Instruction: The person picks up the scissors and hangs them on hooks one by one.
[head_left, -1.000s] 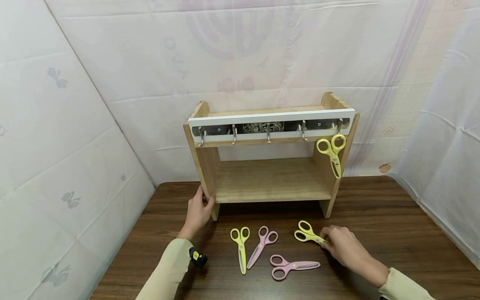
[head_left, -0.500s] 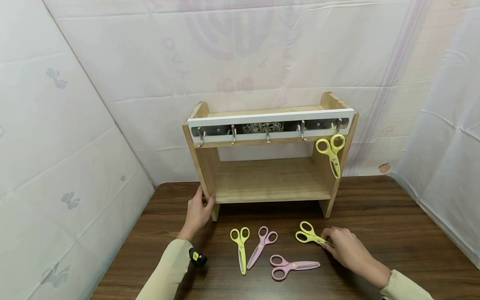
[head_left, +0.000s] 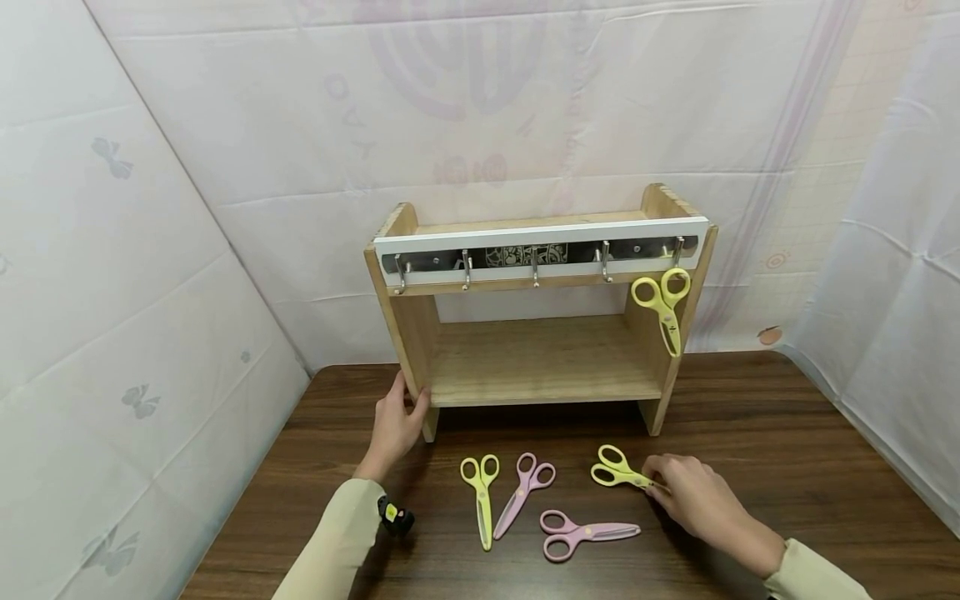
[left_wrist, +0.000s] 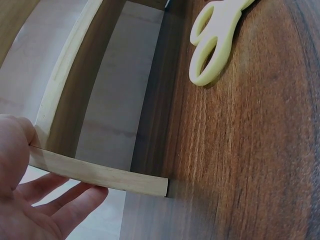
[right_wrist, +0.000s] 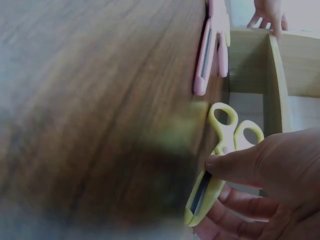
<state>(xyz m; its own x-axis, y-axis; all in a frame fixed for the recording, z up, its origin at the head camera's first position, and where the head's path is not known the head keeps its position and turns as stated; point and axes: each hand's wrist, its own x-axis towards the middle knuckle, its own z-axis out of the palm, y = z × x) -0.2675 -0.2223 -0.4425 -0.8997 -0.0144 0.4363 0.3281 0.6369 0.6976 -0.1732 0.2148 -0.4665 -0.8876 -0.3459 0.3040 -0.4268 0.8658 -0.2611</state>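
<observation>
My right hand (head_left: 693, 492) pinches a pair of yellow scissors (head_left: 624, 475) by the blades, low over the table; thumb and fingers lie on either side of the blades in the right wrist view, the ring handles pointing toward the shelf. At the lower left of a wooden shelf (head_left: 547, 358), my left hand (head_left: 393, 425) grips the side panel (left_wrist: 100, 173), thumb on one side and fingers on the other. Another pair of yellow scissors (head_left: 667, 315) hangs by one ring from the rightmost hook of the white hook rail (head_left: 540, 232) along the shelf's top.
On the dark wooden table (head_left: 787, 425), yellow scissors (head_left: 482, 493) and pink scissors (head_left: 522, 493) lie side by side in front of the shelf. A second pink pair (head_left: 588, 532) lies sideways nearer the front. White patterned sheets (head_left: 300, 125) hang behind and beside the table.
My right hand and the yellow scissors it pinches have shifted very slightly to the right. My left hand has stayed on the shelf's side panel.
</observation>
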